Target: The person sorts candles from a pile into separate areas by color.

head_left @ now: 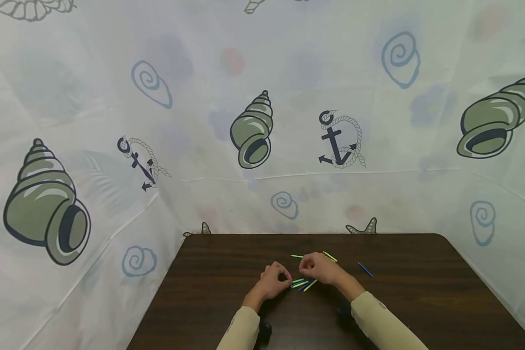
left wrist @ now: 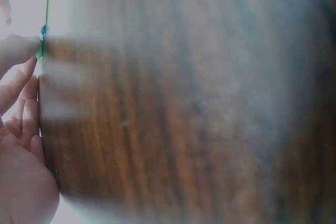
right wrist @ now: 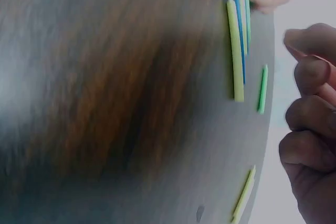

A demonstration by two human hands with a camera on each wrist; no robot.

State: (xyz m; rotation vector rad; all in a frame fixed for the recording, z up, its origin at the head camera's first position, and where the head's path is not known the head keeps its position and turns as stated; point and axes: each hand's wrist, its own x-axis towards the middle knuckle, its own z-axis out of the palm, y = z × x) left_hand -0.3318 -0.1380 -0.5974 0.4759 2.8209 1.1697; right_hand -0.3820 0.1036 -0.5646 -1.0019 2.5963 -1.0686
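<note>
Several thin birthday candles [right wrist: 235,51], yellow, blue and green, lie side by side on the table, their white wicks showing in the right wrist view. At their left end is my left hand [head_left: 271,282], thumb and forefinger pinching the end of a green candle [left wrist: 40,48]. My right hand [head_left: 321,267] hovers just above and right of the bunch, its fingers [right wrist: 310,114] loosely curled with nothing between them. Beyond it lie a single green candle [head_left: 296,256] and yellow candles [head_left: 330,256], partly covered by the hand in the head view.
A blue candle [head_left: 365,269] lies apart on the right side of the dark brown wooden table [head_left: 420,301]. Behind and beside the table hangs a white cloth [head_left: 192,146] printed with shells and anchors.
</note>
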